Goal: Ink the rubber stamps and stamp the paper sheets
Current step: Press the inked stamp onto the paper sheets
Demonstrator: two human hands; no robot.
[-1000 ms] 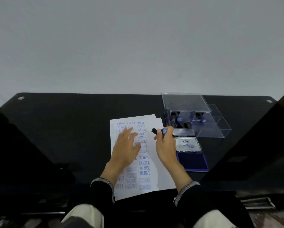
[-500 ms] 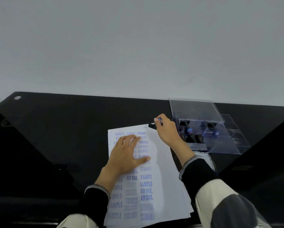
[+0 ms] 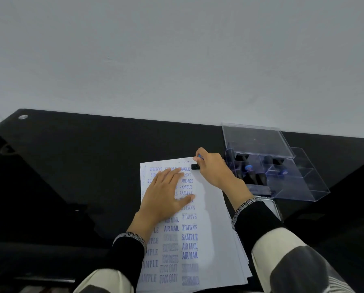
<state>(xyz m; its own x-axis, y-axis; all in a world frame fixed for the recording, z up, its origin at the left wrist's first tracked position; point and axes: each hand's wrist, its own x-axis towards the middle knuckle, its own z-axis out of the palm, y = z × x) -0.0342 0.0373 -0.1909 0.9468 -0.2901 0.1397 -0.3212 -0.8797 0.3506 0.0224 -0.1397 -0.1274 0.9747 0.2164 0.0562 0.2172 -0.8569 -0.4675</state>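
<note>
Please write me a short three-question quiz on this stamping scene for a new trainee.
1. True or false: the left hand lies flat on the top paper sheet, fingers straight.
2. Multiple choice: where does the stamp in the right hand meet the sheet? A) near its far right corner; B) at its near left corner; C) on the ink pad.
3. Fill in: the spare stamps stand in a clear plastic ____ right of the sheets on the black table.

Key: 1 true; 2 A; 3 box.
</note>
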